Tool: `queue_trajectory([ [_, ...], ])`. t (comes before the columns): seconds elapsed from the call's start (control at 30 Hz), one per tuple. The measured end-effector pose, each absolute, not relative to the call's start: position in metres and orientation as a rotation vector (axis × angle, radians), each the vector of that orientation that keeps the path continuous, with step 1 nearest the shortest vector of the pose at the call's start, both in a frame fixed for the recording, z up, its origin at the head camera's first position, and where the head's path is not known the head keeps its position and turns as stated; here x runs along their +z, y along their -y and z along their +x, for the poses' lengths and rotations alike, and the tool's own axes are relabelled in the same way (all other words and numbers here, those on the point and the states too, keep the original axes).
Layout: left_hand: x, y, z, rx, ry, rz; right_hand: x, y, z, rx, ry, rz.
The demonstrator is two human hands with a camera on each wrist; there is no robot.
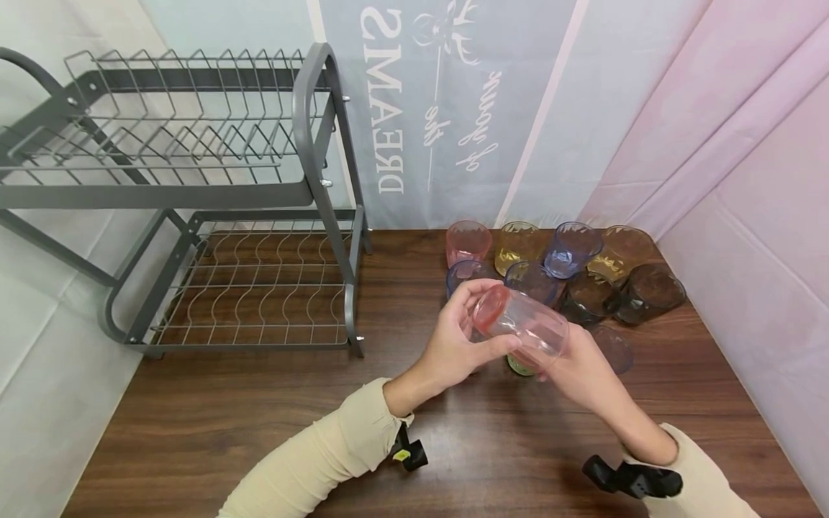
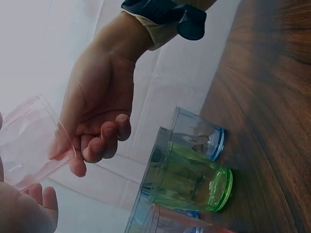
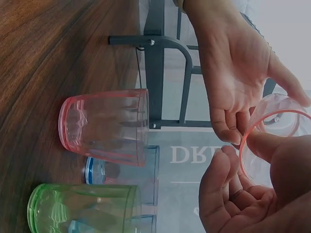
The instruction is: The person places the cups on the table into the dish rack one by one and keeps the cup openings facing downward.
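Observation:
Both hands hold a clear pink cup (image 1: 526, 325) on its side above the wooden table (image 1: 259, 417). My left hand (image 1: 453, 338) curls its fingers and thumb round the cup's left end. My right hand (image 1: 576, 363) grips the other end from below. In the right wrist view the cup's round rim (image 3: 272, 141) sits between the left hand (image 3: 233, 73) and the right hand's thumb (image 3: 260, 145). In the left wrist view the right hand (image 2: 97, 111) wraps the pink cup (image 2: 26, 145). A green cup (image 1: 518, 365) stands upside down right under the hands.
Several coloured cups (image 1: 570, 266) crowd the table's back right corner, some tipped over. Another pink cup (image 3: 107, 124), a blue cup (image 3: 124, 174) and the green cup (image 3: 82, 208) stand upside down nearby. A grey two-tier dish rack (image 1: 194, 194) fills the left side. Cloth walls close in behind and right.

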State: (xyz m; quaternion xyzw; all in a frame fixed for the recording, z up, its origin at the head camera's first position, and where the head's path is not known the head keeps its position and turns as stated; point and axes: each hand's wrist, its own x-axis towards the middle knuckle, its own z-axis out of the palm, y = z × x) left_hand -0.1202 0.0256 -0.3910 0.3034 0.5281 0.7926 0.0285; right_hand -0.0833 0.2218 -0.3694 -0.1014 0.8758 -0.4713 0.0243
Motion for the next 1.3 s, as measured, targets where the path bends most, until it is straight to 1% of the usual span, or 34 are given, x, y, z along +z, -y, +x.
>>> queue_trajectory([
  [0.33, -0.389, -0.023, -0.126, 2.471, -1.643, 0.997, -0.37, -0.226, -0.08, -1.367, -2.727, -0.479],
  [0.6, -0.385, -0.014, -0.125, 2.397, -1.685, 0.992, -0.368, -0.239, -0.079, -1.398, -2.737, -0.516],
  [0.87, -0.385, 0.001, -0.119, 2.368, -1.754, 0.874, -0.361, -0.258, -0.078, -1.341, -2.857, -0.439],
  [1.03, -0.381, 0.016, -0.117, 2.345, -1.866, 0.906, -0.358, -0.273, -0.078, -1.317, -2.96, -0.386],
  [1.3, -0.375, 0.046, -0.114, 2.316, -1.861, 0.966, -0.352, -0.303, -0.077, -1.359, -3.059, -0.275],
])
